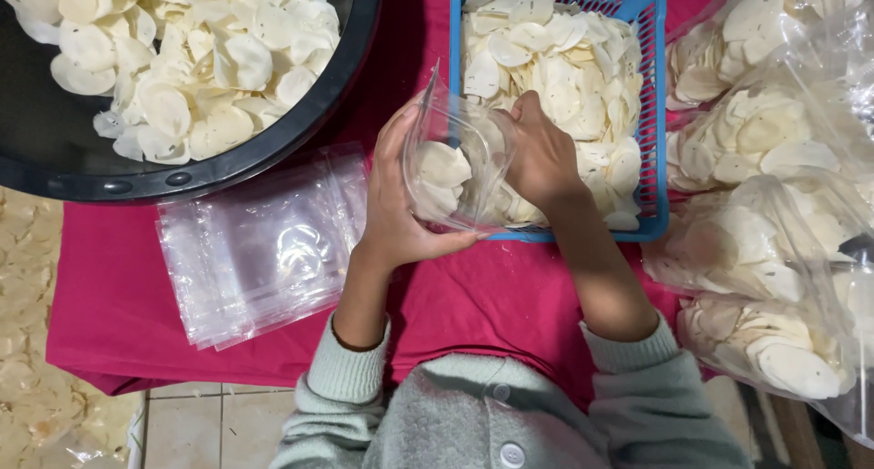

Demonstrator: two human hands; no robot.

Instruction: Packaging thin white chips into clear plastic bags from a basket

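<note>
home packing table, chip basins (55, 150), bags (264, 250)

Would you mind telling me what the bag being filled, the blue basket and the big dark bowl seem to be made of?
The bag, held by the left hand, looks like thin clear plastic film: see-through, glossy, creased. The blue basket seems moulded plastic, with slotted walls. The dark bowl is probably plastic too, smooth with a soft sheen, though metal cannot be ruled out.

Basin (55, 150) left, basket (651, 114) right, bags (264, 250) between.
</note>
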